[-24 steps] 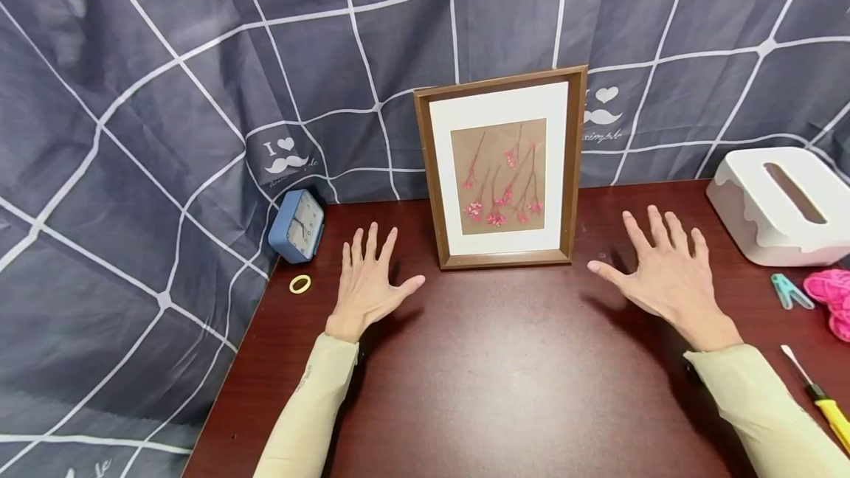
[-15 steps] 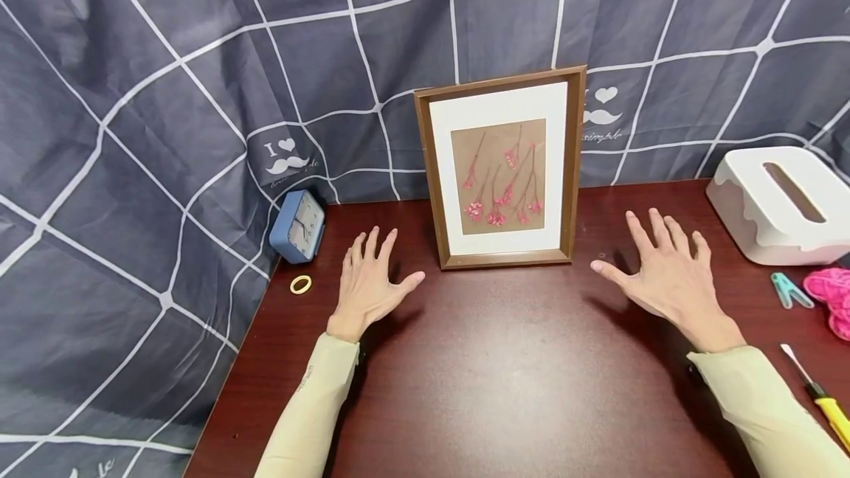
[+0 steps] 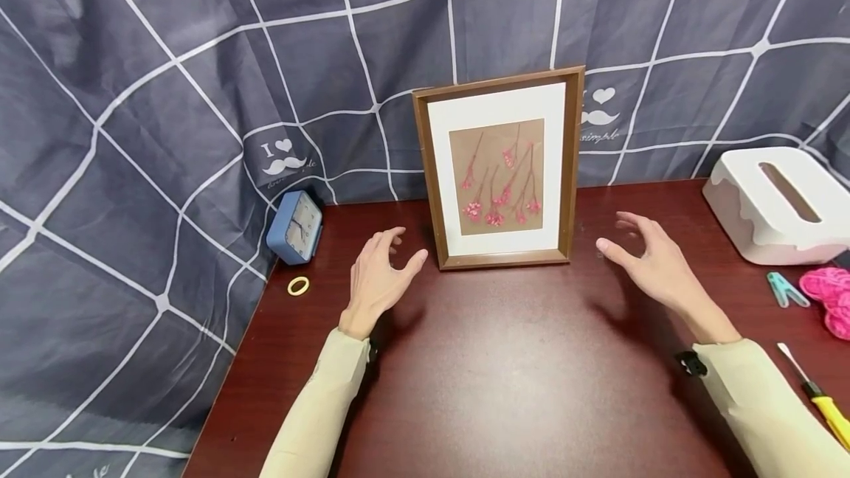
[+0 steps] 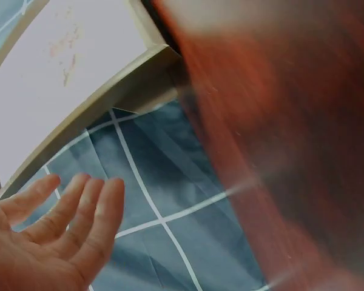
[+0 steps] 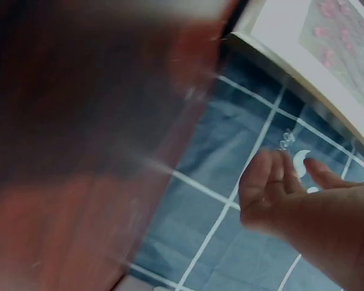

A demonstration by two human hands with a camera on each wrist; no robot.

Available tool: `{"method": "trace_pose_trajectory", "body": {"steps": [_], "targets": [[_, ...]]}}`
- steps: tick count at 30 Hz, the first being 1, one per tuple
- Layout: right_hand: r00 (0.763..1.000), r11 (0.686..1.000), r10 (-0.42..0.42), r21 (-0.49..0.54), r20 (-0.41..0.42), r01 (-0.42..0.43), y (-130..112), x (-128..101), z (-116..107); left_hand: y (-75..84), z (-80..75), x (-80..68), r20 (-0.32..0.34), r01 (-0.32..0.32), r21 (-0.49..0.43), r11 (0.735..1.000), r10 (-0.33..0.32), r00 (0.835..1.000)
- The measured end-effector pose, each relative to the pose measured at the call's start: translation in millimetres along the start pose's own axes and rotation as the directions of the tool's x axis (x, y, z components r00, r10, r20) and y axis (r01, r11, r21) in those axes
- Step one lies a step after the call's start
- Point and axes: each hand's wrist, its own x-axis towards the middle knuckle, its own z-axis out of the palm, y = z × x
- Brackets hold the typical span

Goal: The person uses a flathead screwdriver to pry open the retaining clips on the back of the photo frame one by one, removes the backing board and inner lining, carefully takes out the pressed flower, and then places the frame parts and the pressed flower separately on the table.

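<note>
The left hand (image 3: 380, 271) was up off the worktop (image 3: 505, 382), its fingers loose and a little bent, holding nothing. The right hand (image 3: 647, 260) was up too, loose and holding nothing. Each hand was near one side of the picture frame (image 3: 499, 168), not touching it. The frame stood at the back of the worktop, between the hands, in front of a grey cloth (image 3: 199, 57). A blue clock (image 3: 295, 227) and a yellow ring (image 3: 298, 285) sat to the left. A white box (image 3: 777, 205) sat to the right.

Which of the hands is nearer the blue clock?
Left. The left hand is just right of the blue clock; the right hand is beyond the picture frame, far to its right.
</note>
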Motion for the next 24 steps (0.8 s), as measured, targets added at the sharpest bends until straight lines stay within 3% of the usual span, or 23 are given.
{"method": "trace_pose_trajectory", "body": {"steps": [6, 12, 18, 24], "targets": [[0.997, 0.995, -0.060, 0.078, -0.045, 0.064, -19, 10, -2, 7.8, 4.7, 16.5, -0.062, -0.073, -0.129, 0.989, 0.065, 0.996], [0.991, 0.989, -0.111, 0.094, -0.072, 0.118, -32, 32, 3, 12.6, 12.0, 40.8, -0.055, -0.089, -0.232, 0.969, 0.079, 0.995], [0.992, 0.992, -0.101, 0.069, -0.077, 0.106, -42, 59, 2, 16.7, 16.2, 63.7, 0.015, -0.069, -0.270, 0.960, 0.075, 0.997], [0.997, 0.987, -0.072, 0.141, -0.008, 0.072, -53, 80, 2, 23.9, 17.1, 81.3, 0.109, -0.036, -0.344, 0.938, 0.078, 0.991]]}}
